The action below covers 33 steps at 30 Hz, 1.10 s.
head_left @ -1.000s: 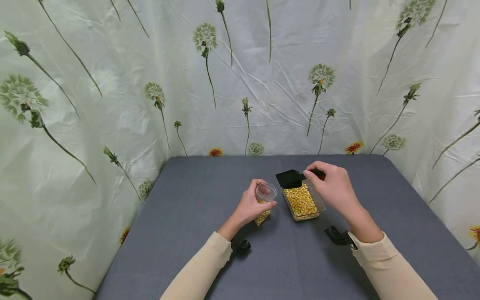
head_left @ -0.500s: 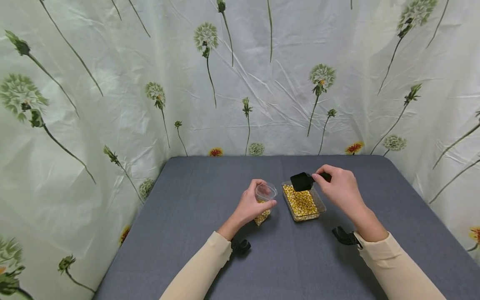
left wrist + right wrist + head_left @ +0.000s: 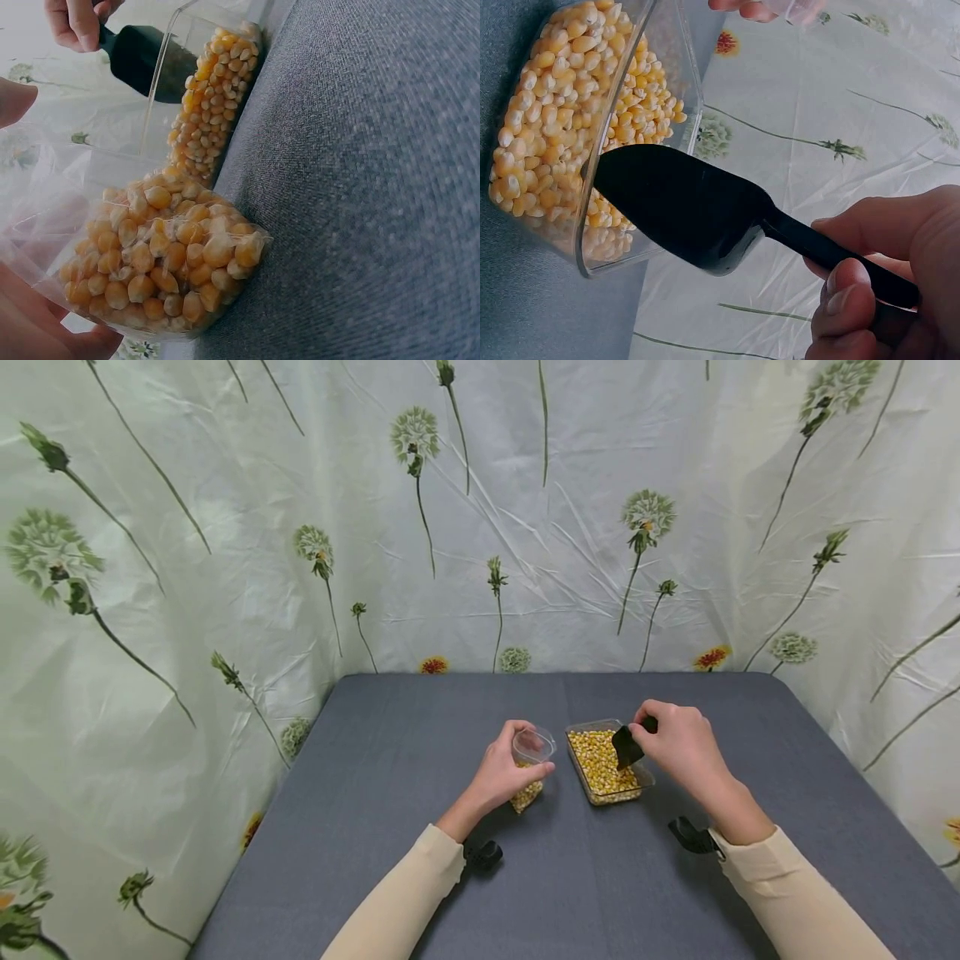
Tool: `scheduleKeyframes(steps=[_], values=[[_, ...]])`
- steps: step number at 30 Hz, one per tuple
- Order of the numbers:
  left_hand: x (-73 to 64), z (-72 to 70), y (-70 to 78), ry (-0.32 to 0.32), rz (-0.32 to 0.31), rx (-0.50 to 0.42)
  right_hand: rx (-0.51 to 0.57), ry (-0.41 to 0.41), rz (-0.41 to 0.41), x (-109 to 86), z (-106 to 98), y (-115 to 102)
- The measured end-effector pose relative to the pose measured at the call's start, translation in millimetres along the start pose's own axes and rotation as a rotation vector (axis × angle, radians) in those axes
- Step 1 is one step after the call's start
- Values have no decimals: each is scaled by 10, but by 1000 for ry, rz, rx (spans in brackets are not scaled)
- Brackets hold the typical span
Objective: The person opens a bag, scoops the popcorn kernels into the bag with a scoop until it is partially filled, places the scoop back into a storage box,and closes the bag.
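Observation:
My left hand [image 3: 497, 770] holds a clear plastic bag [image 3: 161, 259] of corn kernels upright, its round mouth open at the top. Thumb and fingers spread around the mouth from both sides. Just to the right stands a clear rectangular container [image 3: 580, 225] filled with corn kernels [image 3: 598, 760]. My right hand [image 3: 678, 745] grips the handle of a small black scoop [image 3: 686, 199] between thumb and fingers. The scoop blade tilts down over the container's right side, its tip at the kernels in the head view. In the right wrist view, the blade's underside faces the camera.
A grey cloth [image 3: 360, 827] covers the table. Behind it hangs a pale curtain [image 3: 555, 543] with a dandelion print. A black wrist mount [image 3: 483, 857] sits below the left hand, and another black mount [image 3: 692, 835] below the right.
My right hand has moved right, away from the bag, and the scoop has turned from nearly level to tip-down at the kernels. My left hand and the bag stay in place.

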State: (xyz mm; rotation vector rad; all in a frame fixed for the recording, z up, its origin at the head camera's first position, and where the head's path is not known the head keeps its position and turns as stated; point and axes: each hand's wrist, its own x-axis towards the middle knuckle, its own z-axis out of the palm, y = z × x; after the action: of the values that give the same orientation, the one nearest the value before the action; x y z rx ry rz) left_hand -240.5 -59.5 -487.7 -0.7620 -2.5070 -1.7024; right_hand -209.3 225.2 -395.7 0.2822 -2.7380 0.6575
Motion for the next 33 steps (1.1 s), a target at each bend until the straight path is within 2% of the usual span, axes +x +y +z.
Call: scheduleKeyframes(steps=[9, 21, 24, 26, 31, 33], values=[[-2, -13, 11, -17, -1, -5, 16, -71, 65, 8, 92, 95], [1, -21, 2, -15, -14, -11, 104, -13, 131, -97, 237, 284], [10, -13, -4, -18, -10, -4, 107, -22, 167, -128, 269, 340], [10, -12, -7, -21, -10, -4, 100, -75, 202, -143, 297, 389], [4, -17, -8, -30, -11, -9, 134, -297, 281, -133, 363, 481], [11, -15, -8, -30, -7, -8, 157, -347, 294, -110, 377, 488]])
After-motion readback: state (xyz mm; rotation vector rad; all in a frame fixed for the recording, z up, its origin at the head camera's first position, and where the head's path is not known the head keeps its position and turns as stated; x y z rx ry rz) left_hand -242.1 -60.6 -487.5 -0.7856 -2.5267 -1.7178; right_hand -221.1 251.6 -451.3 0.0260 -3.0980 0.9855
